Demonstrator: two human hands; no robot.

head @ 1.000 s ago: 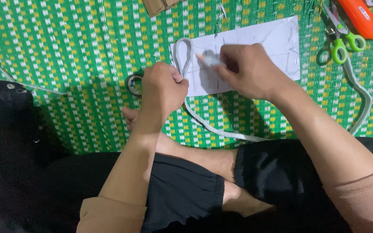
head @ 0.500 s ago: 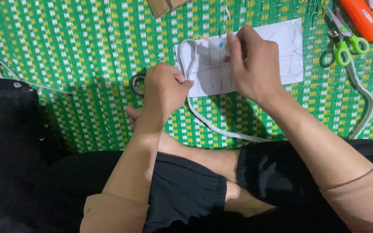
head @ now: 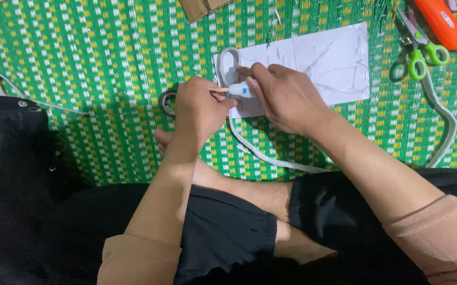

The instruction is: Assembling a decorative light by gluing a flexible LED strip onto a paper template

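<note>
Head view: a white paper sheet (head: 339, 63) lies under the right hand (head: 286, 97), whose fingers pinch a small white tube (head: 240, 90). Its tip meets the left hand (head: 199, 108), closed around a thin stick (head: 219, 90).

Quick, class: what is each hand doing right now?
Left hand: closed, pinching the orange tip of the small white glue tube.
Right hand: closed on the same tube's body.
</note>
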